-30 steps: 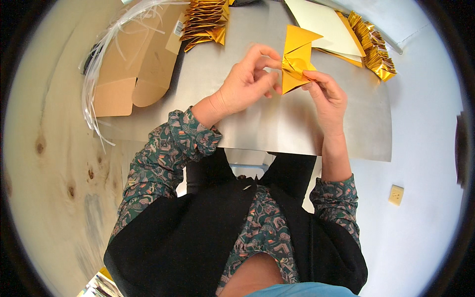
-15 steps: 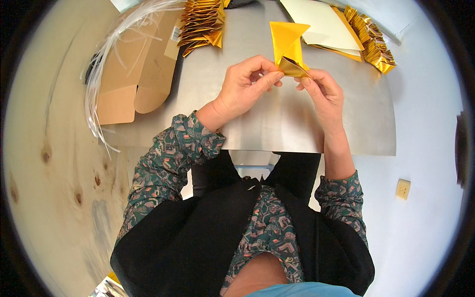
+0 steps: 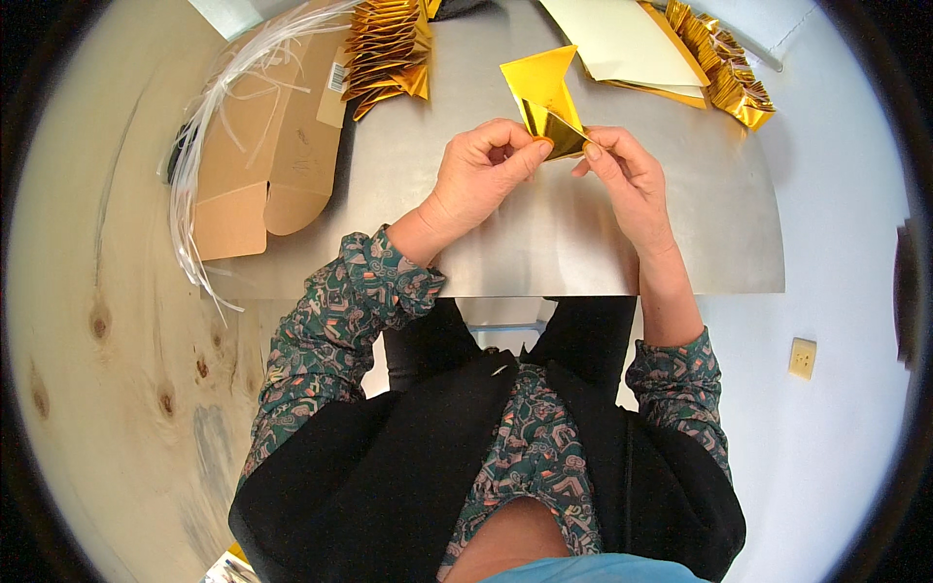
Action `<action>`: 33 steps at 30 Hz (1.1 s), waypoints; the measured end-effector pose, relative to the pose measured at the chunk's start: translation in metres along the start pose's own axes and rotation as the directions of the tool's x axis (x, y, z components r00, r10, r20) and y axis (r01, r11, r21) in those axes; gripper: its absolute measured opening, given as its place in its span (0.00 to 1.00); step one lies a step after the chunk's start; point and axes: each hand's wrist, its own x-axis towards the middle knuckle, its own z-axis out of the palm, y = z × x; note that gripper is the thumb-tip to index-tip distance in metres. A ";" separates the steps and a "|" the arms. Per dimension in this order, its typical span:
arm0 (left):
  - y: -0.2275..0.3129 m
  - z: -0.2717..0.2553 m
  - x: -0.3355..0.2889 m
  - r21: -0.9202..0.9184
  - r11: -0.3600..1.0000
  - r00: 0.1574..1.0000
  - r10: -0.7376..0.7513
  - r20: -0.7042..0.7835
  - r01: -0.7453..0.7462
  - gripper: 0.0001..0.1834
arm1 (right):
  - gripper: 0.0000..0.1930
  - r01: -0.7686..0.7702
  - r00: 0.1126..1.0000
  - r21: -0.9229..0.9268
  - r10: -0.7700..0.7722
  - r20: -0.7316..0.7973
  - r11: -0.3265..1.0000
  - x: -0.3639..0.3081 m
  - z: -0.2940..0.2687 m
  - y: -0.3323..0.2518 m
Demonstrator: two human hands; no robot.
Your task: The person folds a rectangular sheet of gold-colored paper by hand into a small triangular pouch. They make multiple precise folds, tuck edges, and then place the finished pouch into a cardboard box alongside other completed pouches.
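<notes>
A piece of shiny gold foil paper (image 3: 546,83), partly folded, is held up between my hands above the metal tabletop (image 3: 505,228). Its far end spreads out wide, while the near end is folded over into a pointed flap. My left hand (image 3: 486,175) pinches the near left corner between thumb and fingers. On the other side, my right hand (image 3: 627,180) grips the near right corner the same way. Some of the fingertips are hidden behind the foil and the hands.
An open brown cardboard box (image 3: 255,146) lies on the left with white plastic strips (image 3: 199,146) draped over it. Beside it stands a stack of folded gold foil pieces (image 3: 387,53). Cream sheets (image 3: 627,39) and another row of folded gold pieces (image 3: 724,68) are at the far right.
The foil has tilted, its far end swinging left, and the folded flap now faces up more. Both hands have shifted slightly left and keep their pinch. The whole view has moved a little.
</notes>
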 end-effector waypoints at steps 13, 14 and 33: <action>0.005 0.001 -0.001 -0.226 0.957 0.983 -0.171 0.062 0.180 0.06 | 0.18 -0.112 0.992 0.037 0.114 -0.058 0.993 0.002 0.001 -0.010; 0.006 0.001 -0.001 -0.238 0.953 0.982 -0.176 0.069 0.188 0.06 | 0.18 -0.121 0.991 0.044 0.123 -0.058 0.992 0.002 0.001 -0.011; 0.007 0.001 0.001 -0.352 0.887 0.954 -0.265 0.141 0.299 0.14 | 0.09 -0.218 0.973 0.222 0.231 -0.032 0.950 0.005 -0.005 0.000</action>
